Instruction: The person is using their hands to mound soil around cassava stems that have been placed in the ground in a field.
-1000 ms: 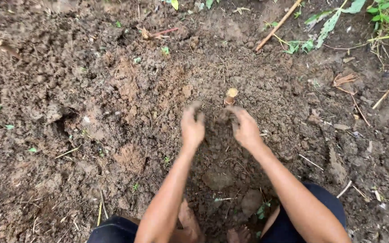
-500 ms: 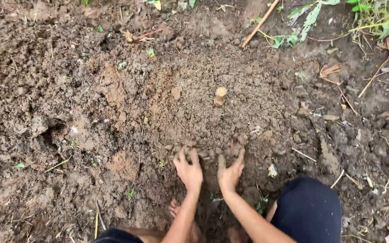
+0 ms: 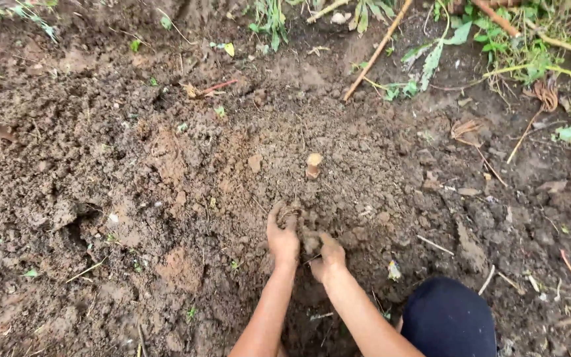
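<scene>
Down on the ground, the person works with both bare arms stretched forward into a low mound of loose brown soil (image 3: 338, 165). The left hand (image 3: 283, 235) is curled, its fingers closed around a clump of crumbly earth (image 3: 292, 213) at the near foot of the mound. The right hand (image 3: 327, 256) sits just beside it, a little nearer the body, fingers bent and pressed into the dirt; it looks clenched on soil too, though what lies under the palm is hidden. The two hands are close together, nearly touching, which suits scooping or pressing earth from one spot.

A short pale stub of cut stem (image 3: 313, 165) stands upright out of the top of the mound, just beyond the hands and apart from them. The soil heaped round its base seems to be what holds it upright.

A dark blue trouser knee (image 3: 449, 320) shows at the lower right, so the person appears to squat right over the patch. Beyond the mound a long thin brown stick (image 3: 378, 49) lies slanted across the dirt, and green weeds and leaves (image 3: 497, 46) crowd the upper right edge. Elsewhere the ground is rough turned earth with scattered twigs and small sprouts.
</scene>
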